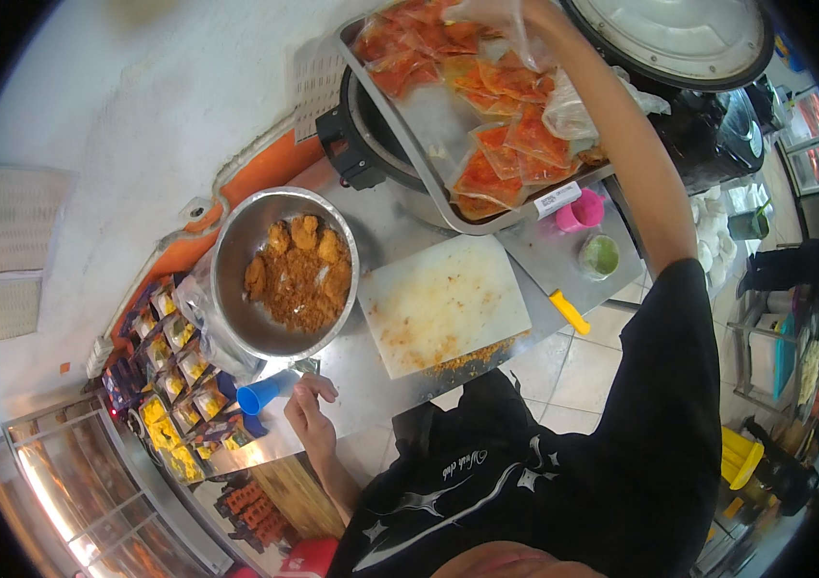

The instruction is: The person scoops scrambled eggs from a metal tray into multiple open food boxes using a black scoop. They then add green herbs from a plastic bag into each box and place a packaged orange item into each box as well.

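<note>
My left hand (311, 403) hovers over the near-left table edge, beside a blue cup (258, 396); its fingers are loosely bent, slightly apart, and nothing shows in them. My right arm stretches over a metal tray (419, 159) of flat clear packets with orange-red contents (534, 137). Clear plastic (515, 31) covers or hangs by the right hand at the top edge, hiding its fingers. A steel bowl (220, 265) holds brown crumbly food with several larger lumps. Right of it lies a white cutting board (443, 303), stained with crumbs.
A knife with a yellow handle (569, 313) lies right of the board. Behind it stand a pink cup (582, 209) and a container of green stuff (599, 256). A round appliance (356, 144) sits beside the tray. Packaged goods (173, 366) line the left side.
</note>
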### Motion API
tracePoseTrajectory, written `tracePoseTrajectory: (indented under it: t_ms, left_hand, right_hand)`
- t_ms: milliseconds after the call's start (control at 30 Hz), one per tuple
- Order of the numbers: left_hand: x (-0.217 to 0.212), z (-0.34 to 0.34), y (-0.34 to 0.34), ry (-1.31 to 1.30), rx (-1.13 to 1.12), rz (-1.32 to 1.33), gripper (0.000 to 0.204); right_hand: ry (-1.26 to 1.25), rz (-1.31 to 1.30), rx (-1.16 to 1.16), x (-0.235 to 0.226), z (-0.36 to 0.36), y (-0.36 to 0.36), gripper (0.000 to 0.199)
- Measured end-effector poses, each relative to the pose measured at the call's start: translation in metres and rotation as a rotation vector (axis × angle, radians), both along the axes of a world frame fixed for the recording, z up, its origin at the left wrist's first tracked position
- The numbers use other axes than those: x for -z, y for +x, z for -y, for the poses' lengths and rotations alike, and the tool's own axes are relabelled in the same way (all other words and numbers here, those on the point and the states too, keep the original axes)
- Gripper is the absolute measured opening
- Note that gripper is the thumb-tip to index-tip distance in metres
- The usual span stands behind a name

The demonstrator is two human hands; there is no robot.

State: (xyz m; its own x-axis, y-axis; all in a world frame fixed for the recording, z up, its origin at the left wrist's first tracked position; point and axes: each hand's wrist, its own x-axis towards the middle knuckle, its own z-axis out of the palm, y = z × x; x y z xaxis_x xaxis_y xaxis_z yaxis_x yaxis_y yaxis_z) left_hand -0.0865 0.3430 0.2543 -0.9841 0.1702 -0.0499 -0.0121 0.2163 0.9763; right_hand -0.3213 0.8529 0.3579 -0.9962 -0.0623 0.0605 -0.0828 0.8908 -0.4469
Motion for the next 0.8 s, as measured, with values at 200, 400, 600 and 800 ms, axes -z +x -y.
tracePoseTrajectory:
  t_ms: [200, 400, 600, 800]
  left_hand:
    - [0.007, 0.010, 0.001, 0.013, -0.032, 0.030, 0.054]
    - [0.010, 0.003, -0.002, -0.027, -0.031, 0.051, 0.054]
    - [0.012, -0.008, -0.004, 0.008, 0.036, 0.022, 0.052]
    - [0.008, -0.012, -0.002, 0.031, 0.065, 0.013, 0.054]
  right_hand:
    - [0.203, 0.077, -0.024, 0.025, 0.012, 0.087, 0.032]
    - [0.361, 0.172, 0.025, 0.047, 0.017, 0.119, 0.032]
    - [0.467, 0.126, 0.057, 0.079, 0.024, 0.095, 0.031]
    - [0.165, -0.076, 0.122, 0.053, 0.022, 0.105, 0.030]
